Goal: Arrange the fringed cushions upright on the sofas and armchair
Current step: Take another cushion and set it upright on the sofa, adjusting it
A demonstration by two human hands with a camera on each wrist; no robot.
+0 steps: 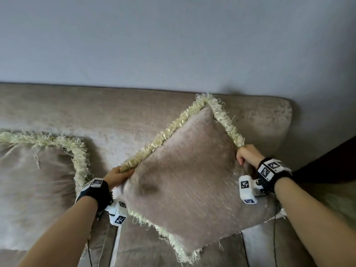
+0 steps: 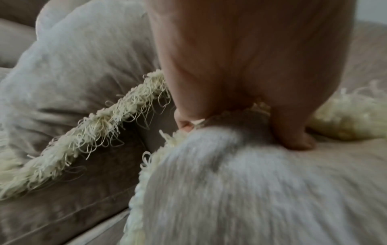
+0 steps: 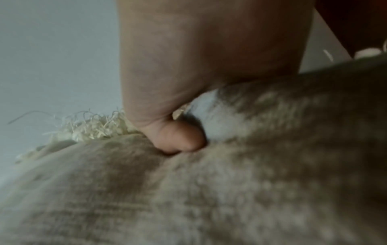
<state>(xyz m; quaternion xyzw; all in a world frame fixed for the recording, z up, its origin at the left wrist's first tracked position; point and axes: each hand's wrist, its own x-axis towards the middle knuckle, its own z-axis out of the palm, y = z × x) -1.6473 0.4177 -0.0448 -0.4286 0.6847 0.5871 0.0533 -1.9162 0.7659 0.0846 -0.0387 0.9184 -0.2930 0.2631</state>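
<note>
A beige cushion (image 1: pixel 188 166) with cream fringe is held tilted like a diamond above the sofa seat, one corner pointing up at the backrest. My left hand (image 1: pixel 119 175) grips its left edge; in the left wrist view the left hand (image 2: pixel 240 126) has its thumb pressed into the fabric of the cushion (image 2: pixel 251 190). My right hand (image 1: pixel 245 154) grips the right edge, its thumb dug into the cushion (image 3: pixel 209 190) in the right wrist view, where the hand (image 3: pixel 178 137) fills the top. A second fringed cushion (image 1: pixel 36 178) leans at the left, also seen as a pale cushion (image 2: pixel 69 69) beside my left hand.
The beige sofa backrest (image 1: pixel 115 110) runs across the head view below a pale grey wall (image 1: pixel 173 39). Seat cushions (image 1: pixel 265 245) lie under the held cushion. A dark armrest or object (image 1: pixel 331 160) sits at the right edge.
</note>
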